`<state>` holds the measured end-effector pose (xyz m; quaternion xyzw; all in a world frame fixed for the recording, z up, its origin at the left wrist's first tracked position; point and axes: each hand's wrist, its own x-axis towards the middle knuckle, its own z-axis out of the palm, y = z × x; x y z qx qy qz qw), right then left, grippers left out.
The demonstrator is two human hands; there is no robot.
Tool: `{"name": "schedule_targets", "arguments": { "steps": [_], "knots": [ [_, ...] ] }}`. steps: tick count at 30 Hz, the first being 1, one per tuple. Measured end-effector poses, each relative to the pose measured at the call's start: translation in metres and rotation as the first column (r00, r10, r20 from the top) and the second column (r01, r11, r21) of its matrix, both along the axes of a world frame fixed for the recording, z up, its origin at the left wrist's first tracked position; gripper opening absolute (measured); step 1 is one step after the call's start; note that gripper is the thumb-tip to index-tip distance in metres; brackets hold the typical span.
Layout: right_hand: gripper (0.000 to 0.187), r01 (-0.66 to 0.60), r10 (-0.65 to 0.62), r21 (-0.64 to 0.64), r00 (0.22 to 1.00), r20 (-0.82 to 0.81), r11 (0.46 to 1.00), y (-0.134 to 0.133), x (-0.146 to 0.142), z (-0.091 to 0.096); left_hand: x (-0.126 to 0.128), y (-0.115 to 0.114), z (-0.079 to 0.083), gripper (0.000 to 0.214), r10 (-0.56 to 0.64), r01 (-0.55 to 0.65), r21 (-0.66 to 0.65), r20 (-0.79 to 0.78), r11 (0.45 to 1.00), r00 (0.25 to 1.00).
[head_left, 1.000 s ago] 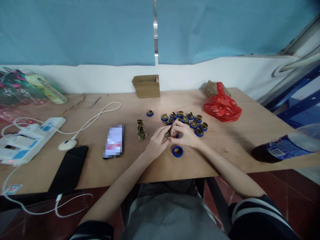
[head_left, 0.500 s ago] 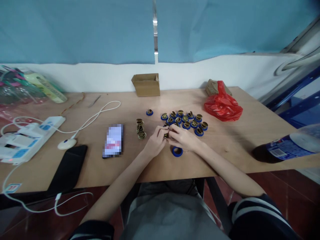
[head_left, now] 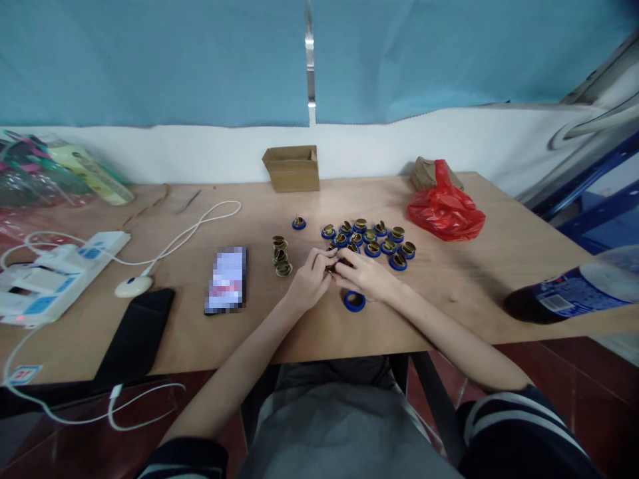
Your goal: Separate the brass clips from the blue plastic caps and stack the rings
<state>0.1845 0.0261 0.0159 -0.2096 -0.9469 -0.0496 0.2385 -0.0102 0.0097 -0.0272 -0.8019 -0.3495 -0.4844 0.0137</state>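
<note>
My left hand [head_left: 313, 278] and my right hand [head_left: 368, 274] meet over the table, fingertips closed together on a small round brass-coloured piece [head_left: 331, 269]. Most of that piece is hidden by the fingers. Just below my right hand lies a loose blue ring [head_left: 354, 309]. Behind both hands several brass pieces set in blue rings [head_left: 372, 249] stand in a cluster. One more brass piece in a blue ring [head_left: 299, 223] sits apart from them, to the left. Left of my left hand, several brass pieces without blue rings [head_left: 280, 255] are lined up.
A phone with a lit screen [head_left: 225, 281], a black phone [head_left: 136, 338] and a white power strip [head_left: 67, 276] with cables lie left. An open cardboard box [head_left: 293, 174] stands at the back. To the right are a red plastic bag [head_left: 446, 211] and a bottle of dark drink [head_left: 569, 293].
My fingers have shifted slightly around the brass piece, which now shows less between them. The other things on the table have stayed in place.
</note>
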Motion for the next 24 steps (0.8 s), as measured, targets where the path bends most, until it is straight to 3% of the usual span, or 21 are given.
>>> {"name": "schedule_targets", "arguments": {
  "steps": [10,24],
  "knots": [
    [0.029,0.009,-0.009,-0.005,0.998,-0.059,1.0,-0.0016,0.0005,0.0011,0.0008,-0.0018,0.0055,0.03,0.023,-0.021,0.045,-0.038,0.999,0.999],
    [0.025,-0.001,-0.004,-0.052,0.996,-0.091,0.999,-0.0014,-0.0005,-0.0015,-0.0022,-0.0006,0.0013,0.033,-0.003,0.004,0.022,-0.038,1.0,0.999]
  ]
}}
